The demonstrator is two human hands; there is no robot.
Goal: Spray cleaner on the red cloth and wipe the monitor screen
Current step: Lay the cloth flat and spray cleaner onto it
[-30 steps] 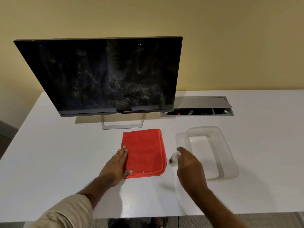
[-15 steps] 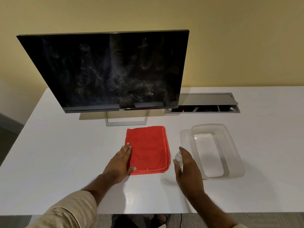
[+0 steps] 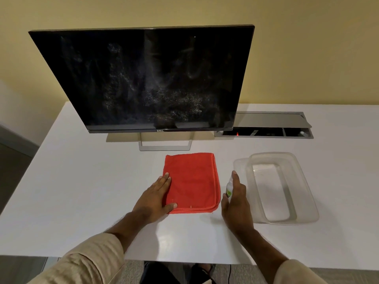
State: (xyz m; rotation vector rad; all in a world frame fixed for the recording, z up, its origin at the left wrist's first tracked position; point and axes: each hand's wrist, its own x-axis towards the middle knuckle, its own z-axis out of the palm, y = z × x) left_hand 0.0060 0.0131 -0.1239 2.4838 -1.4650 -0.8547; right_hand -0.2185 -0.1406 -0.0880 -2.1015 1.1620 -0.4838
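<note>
Red cloth (image 3: pixel 191 182) lies mid-frame on the table (image 3: pixel 82 181); the left hand (image 3: pixel 155 198) presses it flat, fingers spread, while the right hand (image 3: pixel 235 199) grips the spray bottle (image 3: pixel 229 189), likely ready to spray.

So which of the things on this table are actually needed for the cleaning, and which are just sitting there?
Needed for the job:
red cloth, under the left hand
spray bottle, held in the right hand
monitor, its screen smudged

Just lying about:
clear plastic tub
open cable hatch in the table

"DELL" (white) on monitor (image 3: pixel 160 130) bezel
</note>
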